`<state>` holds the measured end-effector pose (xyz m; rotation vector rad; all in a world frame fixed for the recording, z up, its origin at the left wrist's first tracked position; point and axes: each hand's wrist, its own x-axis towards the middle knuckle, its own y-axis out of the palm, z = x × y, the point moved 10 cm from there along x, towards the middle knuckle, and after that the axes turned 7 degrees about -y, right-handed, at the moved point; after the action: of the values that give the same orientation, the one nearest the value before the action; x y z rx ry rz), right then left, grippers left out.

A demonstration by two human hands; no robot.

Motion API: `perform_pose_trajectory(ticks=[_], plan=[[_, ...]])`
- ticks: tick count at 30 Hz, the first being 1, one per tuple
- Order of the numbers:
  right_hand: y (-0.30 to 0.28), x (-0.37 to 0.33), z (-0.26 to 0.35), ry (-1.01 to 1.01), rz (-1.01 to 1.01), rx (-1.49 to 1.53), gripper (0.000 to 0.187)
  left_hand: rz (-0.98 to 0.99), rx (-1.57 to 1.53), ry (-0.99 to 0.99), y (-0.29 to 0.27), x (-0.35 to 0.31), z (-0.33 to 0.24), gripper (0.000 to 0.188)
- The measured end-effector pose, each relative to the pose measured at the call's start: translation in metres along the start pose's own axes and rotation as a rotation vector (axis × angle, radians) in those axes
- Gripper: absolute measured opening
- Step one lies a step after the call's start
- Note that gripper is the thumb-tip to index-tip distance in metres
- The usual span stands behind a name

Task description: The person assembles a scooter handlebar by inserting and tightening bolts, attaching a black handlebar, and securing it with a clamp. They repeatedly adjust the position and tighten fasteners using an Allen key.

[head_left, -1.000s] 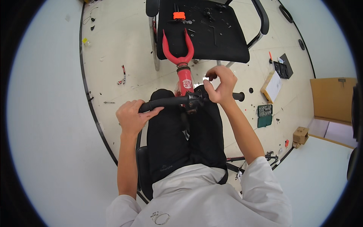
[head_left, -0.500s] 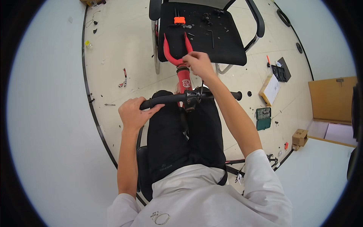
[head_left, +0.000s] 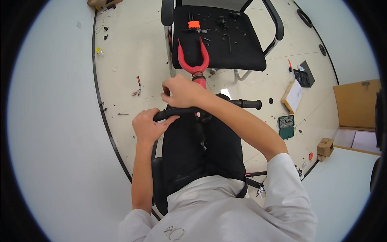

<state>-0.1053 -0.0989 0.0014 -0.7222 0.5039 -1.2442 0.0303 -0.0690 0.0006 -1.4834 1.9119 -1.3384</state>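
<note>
A black bicycle handlebar [head_left: 187, 110] lies across my thighs, joined to a red frame with a red fork [head_left: 194, 66] that points away from me. My left hand [head_left: 147, 127] is wrapped round the bar's left end, thumb along the near side. Just beyond the left half of the bar is my right hand [head_left: 179, 90], its fingers curled; what they hold, if anything, is hidden. The right forearm crosses over the stem and hides part of the bar. At the bar's other end, a black grip [head_left: 252, 104] shows.
Ahead stands a black chair [head_left: 219, 56] bearing an orange-and-black tool [head_left: 194, 25], a hex key [head_left: 229, 43] and small parts. Rightward on the floor are a white-topped box [head_left: 292, 97], a black tool case [head_left: 302, 78] and a green parts case [head_left: 286, 127]. A wall [head_left: 52, 121] rises at left.
My right hand has moved left and nearer, from beside the fork's base to above the bar's left half. My left hand keeps its hold. The whole view has shifted slightly.
</note>
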Motion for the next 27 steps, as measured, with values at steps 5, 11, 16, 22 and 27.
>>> perform_pose_trajectory(ticks=[5,11,16,22,27], plan=[[0.010,-0.027,0.045,-0.104,0.016,-0.201,0.023,-0.034,0.018,0.033,0.004,-0.005,0.002,0.048],[0.012,-0.085,0.097,-0.343,-0.185,-0.258,0.015,-0.070,-0.009,0.074,0.009,-0.002,0.002,0.052],[0.004,-0.140,0.125,-0.612,-0.221,-0.241,0.018,-0.012,0.017,-0.035,0.000,0.003,-0.005,0.060],[-0.037,-0.183,0.112,-0.628,-0.394,-0.045,0.021,-0.025,-0.006,0.013,-0.004,0.008,-0.009,0.056],[-0.067,-0.206,0.073,-0.368,-0.673,0.365,0.018,-0.048,-0.046,0.034,0.001,0.007,-0.003,0.055]])
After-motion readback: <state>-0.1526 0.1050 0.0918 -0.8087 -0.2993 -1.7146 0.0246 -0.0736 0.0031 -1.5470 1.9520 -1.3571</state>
